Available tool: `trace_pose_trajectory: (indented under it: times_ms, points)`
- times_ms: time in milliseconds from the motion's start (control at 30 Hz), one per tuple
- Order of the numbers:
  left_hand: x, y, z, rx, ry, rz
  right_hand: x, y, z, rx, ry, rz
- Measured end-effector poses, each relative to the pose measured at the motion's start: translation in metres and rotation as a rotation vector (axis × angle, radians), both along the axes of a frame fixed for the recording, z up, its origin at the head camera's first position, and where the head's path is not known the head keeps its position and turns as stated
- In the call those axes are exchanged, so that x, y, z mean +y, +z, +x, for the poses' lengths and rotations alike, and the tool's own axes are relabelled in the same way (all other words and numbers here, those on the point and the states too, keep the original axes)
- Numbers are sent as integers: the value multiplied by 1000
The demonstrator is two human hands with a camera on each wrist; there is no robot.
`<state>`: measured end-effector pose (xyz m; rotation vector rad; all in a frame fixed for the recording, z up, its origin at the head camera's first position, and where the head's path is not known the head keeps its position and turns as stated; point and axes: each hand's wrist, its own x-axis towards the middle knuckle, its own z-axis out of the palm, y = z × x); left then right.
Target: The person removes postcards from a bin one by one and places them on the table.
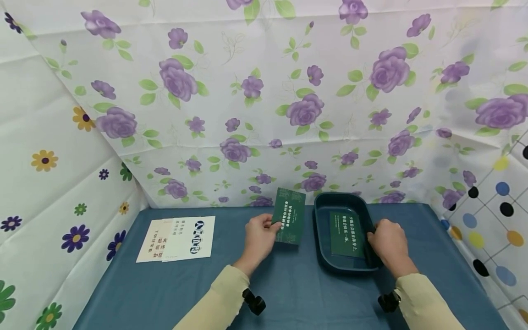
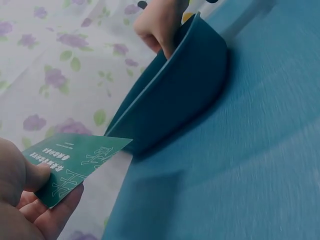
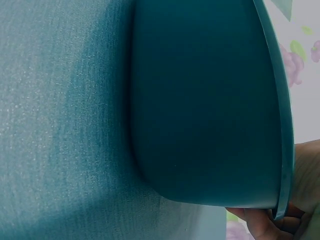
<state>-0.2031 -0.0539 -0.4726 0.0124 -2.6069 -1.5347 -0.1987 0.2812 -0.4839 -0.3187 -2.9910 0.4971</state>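
Note:
My left hand (image 1: pixel 260 236) pinches a green card (image 1: pixel 290 215) with white printed characters between thumb and fingers, tilted up just left of the tray. In the left wrist view the thumb lies on the face of this card (image 2: pixel 75 162). A deep blue-green tray (image 1: pixel 323 256) with rounded corners stands on the table. Inside it lies another green card (image 1: pixel 345 233) with white writing. At the tray's right side, my right hand (image 1: pixel 389 245) grips the rim. The right wrist view shows curled fingers (image 3: pixel 262 222) beyond the tray's outer wall (image 3: pixel 210 110); the wall hides part of the hand.
Two overlapping pale cards, one with reddish print (image 1: pixel 149 240) and one with dark blue print (image 1: pixel 181 245), lie on the left of the blue tabletop (image 1: pixel 288 293). Flowered cloth (image 1: pixel 264 114) rises behind the table; a dotted cloth (image 1: pixel 495 220) hangs on the right.

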Motion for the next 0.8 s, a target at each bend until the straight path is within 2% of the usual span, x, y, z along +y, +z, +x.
trace_pose_trajectory:
  times_ms: [267,467,800]
  points:
    - [-32,-6,3,16,78,-18,0,0,0,-16,-2,-7]
    - [-63,-12,5,23,157,-32,-1,0,0,-19,-2,-10]
    - [-122,-25,15,-27,260,-71,-1,1,1,-18,-1,-16]
